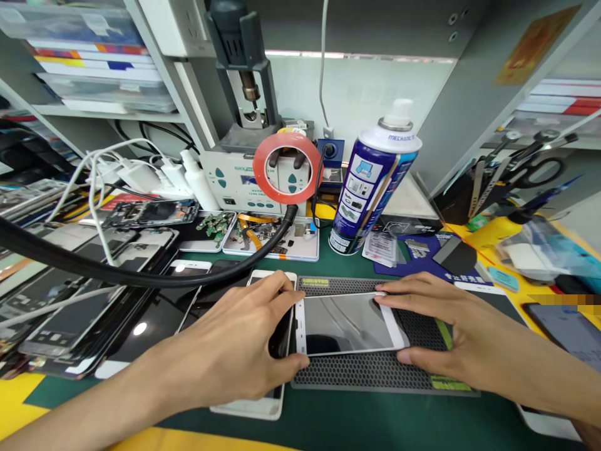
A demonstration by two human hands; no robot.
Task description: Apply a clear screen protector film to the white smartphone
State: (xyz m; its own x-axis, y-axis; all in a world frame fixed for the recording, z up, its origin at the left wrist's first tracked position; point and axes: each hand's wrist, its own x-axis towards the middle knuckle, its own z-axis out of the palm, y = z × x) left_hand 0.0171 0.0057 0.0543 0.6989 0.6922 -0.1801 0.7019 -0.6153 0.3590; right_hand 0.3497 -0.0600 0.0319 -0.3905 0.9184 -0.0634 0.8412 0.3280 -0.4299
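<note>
A white-framed phone screen [350,322] lies sideways on a dark honeycomb-patterned mat [366,373], its glossy face up. At its left end, my left hand [253,332] grips the edges, thumb at the near corner and fingers at the far one. My right hand [451,326] holds the other end the same way, with fingertips resting on the white border. Under my left hand, partly hidden, is another white-framed phone [256,407].
Stacked phone screens [154,313] cover the left side. Behind the mat stand a blue spray can [370,181] and a hot air station [235,181] with a red tape roll [263,166]. A black hose [141,272] arcs across the left. Tweezers and scissors [539,172] stand at right.
</note>
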